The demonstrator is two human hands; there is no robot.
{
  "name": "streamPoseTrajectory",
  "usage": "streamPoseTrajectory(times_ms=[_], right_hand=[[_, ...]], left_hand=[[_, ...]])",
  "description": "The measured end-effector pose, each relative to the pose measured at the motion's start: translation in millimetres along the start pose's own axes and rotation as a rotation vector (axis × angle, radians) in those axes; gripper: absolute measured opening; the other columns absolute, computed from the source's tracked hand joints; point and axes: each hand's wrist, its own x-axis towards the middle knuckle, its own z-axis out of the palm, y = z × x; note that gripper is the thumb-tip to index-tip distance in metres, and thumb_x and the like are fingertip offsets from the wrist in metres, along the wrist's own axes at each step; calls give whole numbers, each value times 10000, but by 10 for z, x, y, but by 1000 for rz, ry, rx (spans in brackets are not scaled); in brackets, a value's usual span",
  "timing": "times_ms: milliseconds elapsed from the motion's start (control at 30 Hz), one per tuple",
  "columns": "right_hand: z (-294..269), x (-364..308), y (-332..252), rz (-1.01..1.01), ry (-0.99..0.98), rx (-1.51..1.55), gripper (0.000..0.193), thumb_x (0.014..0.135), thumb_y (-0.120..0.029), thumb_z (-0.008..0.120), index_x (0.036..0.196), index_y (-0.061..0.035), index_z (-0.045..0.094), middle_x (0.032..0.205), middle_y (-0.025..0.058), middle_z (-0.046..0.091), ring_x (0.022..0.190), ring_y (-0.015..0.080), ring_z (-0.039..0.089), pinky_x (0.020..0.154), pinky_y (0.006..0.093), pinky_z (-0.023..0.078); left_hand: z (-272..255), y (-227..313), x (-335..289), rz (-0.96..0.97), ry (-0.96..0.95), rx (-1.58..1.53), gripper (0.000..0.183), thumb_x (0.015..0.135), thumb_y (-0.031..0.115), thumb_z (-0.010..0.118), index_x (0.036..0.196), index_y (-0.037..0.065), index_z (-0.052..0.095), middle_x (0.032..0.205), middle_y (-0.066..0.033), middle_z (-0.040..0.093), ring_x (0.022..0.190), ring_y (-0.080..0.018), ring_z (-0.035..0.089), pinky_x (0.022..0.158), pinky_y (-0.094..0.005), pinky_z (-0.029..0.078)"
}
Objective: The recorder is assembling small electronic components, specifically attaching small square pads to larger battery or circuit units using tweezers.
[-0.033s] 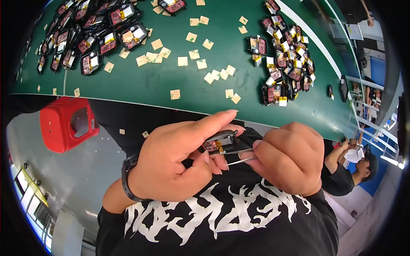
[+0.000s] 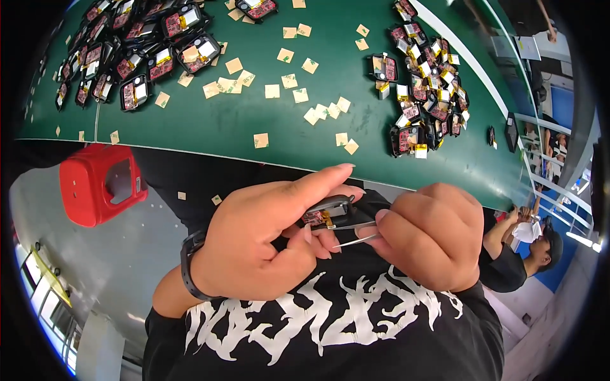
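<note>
My left hand, with a dark band on its wrist, is closed round a small black device housing. Inside the housing a red circuit board and a silvery part show; the fingers cover some of it. In my right hand is a pair of metal tweezers, pinched between thumb and curled fingers. The tweezers point left, one arm reaching the near edge of the housing and the other just below it. Whether the tips grip anything is too small to tell. Both hands are just off the table's near edge.
On the green table lie piled housings with batteries at right and a larger heap of housings at far left. Small beige square stickers are scattered between. A red stool stands at left; a co-worker is at right.
</note>
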Motion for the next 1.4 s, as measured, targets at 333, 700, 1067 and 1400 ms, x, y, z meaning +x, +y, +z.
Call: streamPoseTrajectory(times_ms=[333, 700, 1067, 1400], right_hand=[[-4, 64, -53, -163, 58, -190, 179, 659, -69, 750, 815, -29, 673, 787, 45, 601, 597, 133, 520, 456, 258, 289], [-1, 90, -18, -212, 31, -196, 143, 670, -101, 732, 783, -45, 665, 777, 33, 587, 634, 129, 523, 462, 257, 300], [37, 84, -42, -236, 52, -151, 127, 680, -92, 734, 785, -55, 672, 795, 40, 613, 647, 144, 535, 486, 258, 327], [-30, 84, -50, -245, -51, -2, 232, 705, -74, 836, 873, 15, 704, 779, 74, 652, 604, 177, 584, 457, 293, 343]], left_hand=[[31, 22, -11, 49, 12, 96, 734, 806, -175, 371, 1521, -36, 462, 1341, -215, 685, 869, -160, 756, 801, -284, 628], [-19, 54, -25, -93, -61, -74, 688, 862, -163, 341, 1530, -44, 452, 1361, -244, 662, 904, -170, 759, 817, -287, 632], [-74, 79, -51, -149, -87, -187, 693, 866, -175, 323, 1537, -48, 445, 1372, -260, 652, 917, -183, 761, 823, -284, 625], [-98, 14, -63, -98, -136, -213, 712, 838, -162, 349, 1531, -45, 463, 1351, -253, 670, 889, -184, 765, 815, -292, 618]])
